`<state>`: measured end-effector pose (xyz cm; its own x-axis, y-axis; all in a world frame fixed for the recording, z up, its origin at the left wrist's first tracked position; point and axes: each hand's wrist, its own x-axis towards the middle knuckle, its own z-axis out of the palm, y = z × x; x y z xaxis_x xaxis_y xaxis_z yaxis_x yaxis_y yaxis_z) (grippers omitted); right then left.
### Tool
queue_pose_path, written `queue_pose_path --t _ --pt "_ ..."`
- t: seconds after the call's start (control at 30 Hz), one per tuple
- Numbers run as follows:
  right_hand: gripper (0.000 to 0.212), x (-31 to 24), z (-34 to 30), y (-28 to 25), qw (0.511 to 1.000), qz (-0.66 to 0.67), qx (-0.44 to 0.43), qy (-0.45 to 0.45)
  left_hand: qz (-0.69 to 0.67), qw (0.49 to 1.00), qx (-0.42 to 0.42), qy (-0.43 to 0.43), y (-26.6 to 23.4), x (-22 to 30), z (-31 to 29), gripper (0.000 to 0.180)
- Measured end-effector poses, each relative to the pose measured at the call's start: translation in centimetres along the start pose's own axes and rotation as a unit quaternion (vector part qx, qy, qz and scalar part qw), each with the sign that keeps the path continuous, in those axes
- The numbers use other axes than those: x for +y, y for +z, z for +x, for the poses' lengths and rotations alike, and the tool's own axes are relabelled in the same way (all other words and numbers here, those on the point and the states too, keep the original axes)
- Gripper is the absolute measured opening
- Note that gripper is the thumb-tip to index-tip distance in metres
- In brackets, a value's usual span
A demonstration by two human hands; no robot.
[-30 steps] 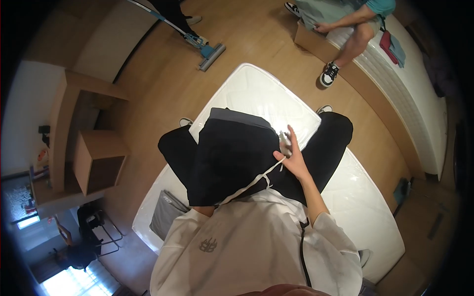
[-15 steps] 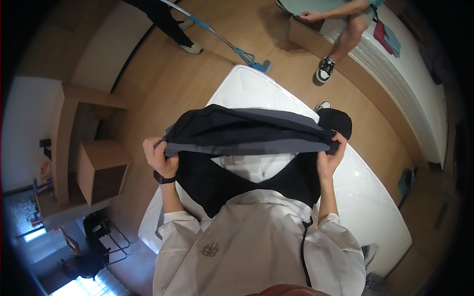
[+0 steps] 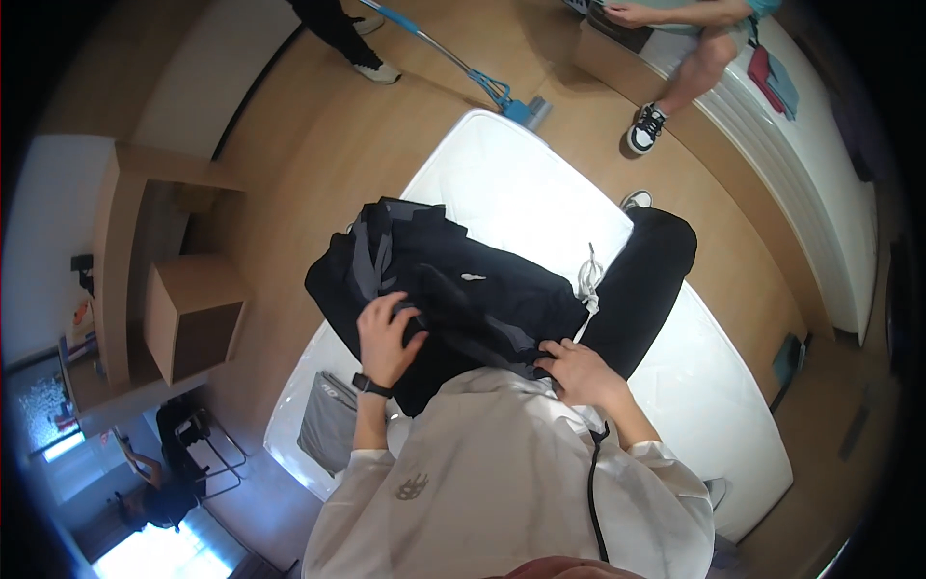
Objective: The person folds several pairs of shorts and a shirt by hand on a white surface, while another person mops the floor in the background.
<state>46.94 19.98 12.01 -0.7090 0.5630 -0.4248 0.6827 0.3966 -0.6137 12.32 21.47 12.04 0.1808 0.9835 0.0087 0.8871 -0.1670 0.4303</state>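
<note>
Across my black-trousered thighs lies a dark garment (image 3: 453, 280) with grey panels, bunched at its left and flatter toward the right. Its exact kind I cannot tell. My left hand (image 3: 388, 338) hovers over its near left part, fingers curled but apart, nothing between them. At the near right edge my right hand (image 3: 577, 372) has its fingertips closed on the cloth. A knotted white cord (image 3: 590, 285) lies by the garment's right side; whether it is attached is unclear.
I sit on a white mattress (image 3: 714, 386). Folded grey cloth (image 3: 330, 425) lies on it at my left. A blue mop (image 3: 521, 111) touches the floor beyond, held near a standing person. Another person sits on a bed (image 3: 810, 193) at far right. Wooden shelving (image 3: 198, 309) stands left.
The garment, held stretched between both hands, has come down onto my lap. My left hand has let go and moved inward; my right hand has moved inward and nearer me.
</note>
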Motion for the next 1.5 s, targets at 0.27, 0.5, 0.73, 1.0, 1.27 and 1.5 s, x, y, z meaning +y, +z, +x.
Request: queue_pose_path --t 0.27,0.5,0.73,1.0,1.27,1.5 --pt "0.018 -1.9 5.3 -5.8 0.92 0.228 0.318 0.002 -0.053 0.98 -0.092 0.166 5.6 8.7 -0.1 0.071" --pt "0.009 8.9 3.3 -10.5 0.647 0.244 0.714 0.105 0.018 0.969 -0.203 0.139 11.3 9.9 2.0 0.072" --pt "0.034 19.3 -3.9 -5.0 0.577 0.324 0.725 0.191 -0.068 0.985 -0.08 0.134 11.3 6.4 0.9 0.065" --pt "0.03 12.3 -3.7 -8.0 0.795 0.454 0.356 0.191 0.035 0.98 -0.1 0.17 12.5 4.0 4.4 0.037" --pt "0.021 2.0 10.1 -29.4 0.721 0.395 0.526 -0.22 -0.175 0.894 0.402 0.091 -21.9 -5.9 26.0 0.029" --pt "0.014 -5.4 6.2 -35.3 0.584 0.466 0.536 -0.392 0.147 0.636 0.628 0.425 -36.7 1.9 8.1 0.03"
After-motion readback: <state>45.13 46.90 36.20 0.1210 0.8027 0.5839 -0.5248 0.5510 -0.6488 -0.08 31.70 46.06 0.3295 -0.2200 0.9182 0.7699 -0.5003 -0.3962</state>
